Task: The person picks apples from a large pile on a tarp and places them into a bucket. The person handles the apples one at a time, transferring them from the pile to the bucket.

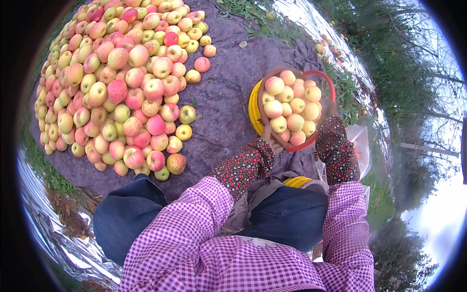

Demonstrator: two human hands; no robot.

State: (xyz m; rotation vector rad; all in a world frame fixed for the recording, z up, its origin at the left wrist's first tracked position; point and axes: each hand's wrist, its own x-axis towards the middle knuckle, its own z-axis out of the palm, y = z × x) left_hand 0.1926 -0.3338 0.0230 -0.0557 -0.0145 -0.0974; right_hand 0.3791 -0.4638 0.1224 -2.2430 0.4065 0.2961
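Observation:
A yellow bucket [255, 109] with a brown cloth lining over its rim and a red handle [330, 82] holds many pale yellow-pink apples [295, 106]. My left hand [271, 139] grips the near left rim, its fingers around the cloth edge. My right hand [329, 109] is at the right side of the bucket, beside the red handle; it is blurred and partly hidden by the flowered sleeve cover, so its grip cannot be told. To the left, a large heap of red and yellow apples [117, 91] lies on a dark purple cloth [230, 91].
My jeans-clad knees are at the near edge of the cloth. A clear plastic bag [359, 140] is beside my right forearm, and part of another yellow container [297, 181] shows by my knee. Silver reflective sheeting [303, 14], grass and loose apples [328, 47] lie beyond; trees stand at right.

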